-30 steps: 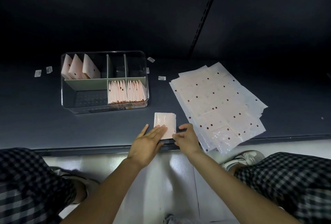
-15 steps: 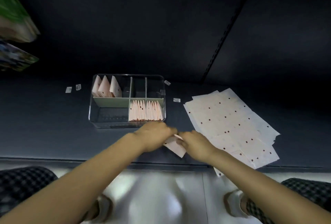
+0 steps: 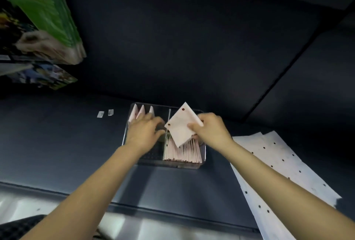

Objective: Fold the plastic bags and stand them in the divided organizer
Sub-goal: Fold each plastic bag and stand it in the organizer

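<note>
Head view: the right hand (image 3: 209, 130) pinches a folded bag (image 3: 181, 124), a pale pink square with dark dots, tilted corner-up over the clear organizer (image 3: 203, 155). Below it, the near right compartment is packed with upright folded bags (image 3: 182, 151); three more (image 3: 141, 113) stand at far left. The left hand (image 3: 144, 130) hovers over the middle, fingers loosely curled, holding nothing visible. Flat dotted bags (image 3: 284, 172) lie on the shelf (image 3: 57, 143) to the right. Green packages (image 3: 42, 18) hang upper left.

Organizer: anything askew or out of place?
Nothing damaged or spilled. The folded bag in the right hand hangs tilted above the organizer, not yet stood in. Two small tags lie loose left of it.
</note>
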